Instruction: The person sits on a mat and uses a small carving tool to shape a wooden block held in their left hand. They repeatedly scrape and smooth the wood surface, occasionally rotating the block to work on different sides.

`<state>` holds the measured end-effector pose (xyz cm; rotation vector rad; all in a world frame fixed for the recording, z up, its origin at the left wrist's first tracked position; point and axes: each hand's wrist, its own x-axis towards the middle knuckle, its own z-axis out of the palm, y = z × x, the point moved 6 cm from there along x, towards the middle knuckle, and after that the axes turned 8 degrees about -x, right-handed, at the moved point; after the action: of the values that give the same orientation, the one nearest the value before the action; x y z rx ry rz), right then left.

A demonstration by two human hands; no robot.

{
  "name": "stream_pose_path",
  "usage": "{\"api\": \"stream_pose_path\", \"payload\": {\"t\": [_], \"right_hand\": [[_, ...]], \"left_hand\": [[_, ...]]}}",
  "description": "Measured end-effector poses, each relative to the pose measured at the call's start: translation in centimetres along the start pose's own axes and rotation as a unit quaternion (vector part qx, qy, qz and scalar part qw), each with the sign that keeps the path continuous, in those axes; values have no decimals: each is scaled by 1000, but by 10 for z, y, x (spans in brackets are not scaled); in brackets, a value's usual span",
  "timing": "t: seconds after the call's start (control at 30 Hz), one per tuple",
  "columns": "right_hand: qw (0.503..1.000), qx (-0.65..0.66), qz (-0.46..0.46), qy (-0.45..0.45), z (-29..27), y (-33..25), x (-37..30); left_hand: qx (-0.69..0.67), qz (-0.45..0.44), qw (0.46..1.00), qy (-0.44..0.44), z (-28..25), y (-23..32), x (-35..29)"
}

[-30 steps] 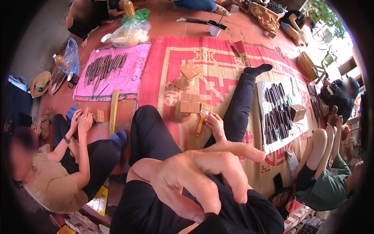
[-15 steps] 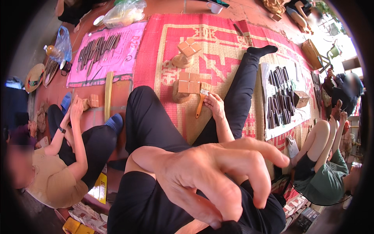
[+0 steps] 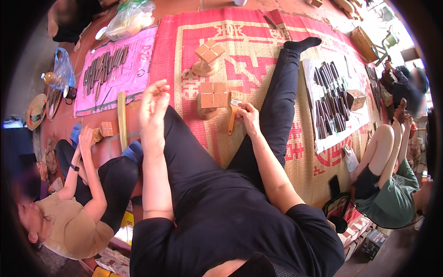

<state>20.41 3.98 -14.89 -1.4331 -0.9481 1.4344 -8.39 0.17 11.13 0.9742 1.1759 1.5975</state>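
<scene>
A flat paintbrush with an orange handle and pale bristles is pinched near its metal band by the fingers of my right hand. Its bristles point away from me, beside a square reddish-brown block with a pale cross of lines on top. That block sits on a rounded wooden base. Farther off, a second cross-marked block rests turned on a similar base. My left hand is raised over my left thigh, fingers stretched and slightly bent, holding nothing.
Dark slender tools lie on a pink cloth at left and on a white sheet at right. A person on the left holds another wooden block. Another person sits at right. My leg stretches over the red patterned mat.
My left hand has swung from close in front of the camera out to the left, above my thigh. The right hand keeps the paintbrush by the near block. The view has shifted slightly.
</scene>
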Motion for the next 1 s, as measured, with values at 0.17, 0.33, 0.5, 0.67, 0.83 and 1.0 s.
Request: {"api": "stream_pose_path", "payload": {"t": [0.17, 0.33, 0.5, 0.67, 0.83, 1.0], "right_hand": [[981, -188, -29, 25, -2, -5, -6], [921, -368, -108, 66, -1, -13, -17], [875, -472, -103, 36, 13, -20, -20], [808, -577, -119, 14, 25, -12, -21], [784, -617, -64, 8, 35, -14, -16], [792, -602, -75, 66, 29, -1, -8]], "left_hand": [[183, 46, 980, -57, 20, -61, 0], [386, 188, 897, -108, 70, -76, -4], [489, 187, 843, -123, 98, -106, -2], [544, 148, 821, -94, 106, -116, 0], [526, 142, 831, -111, 99, -112, 4], [492, 170, 837, -171, 80, -100, 7]]}}
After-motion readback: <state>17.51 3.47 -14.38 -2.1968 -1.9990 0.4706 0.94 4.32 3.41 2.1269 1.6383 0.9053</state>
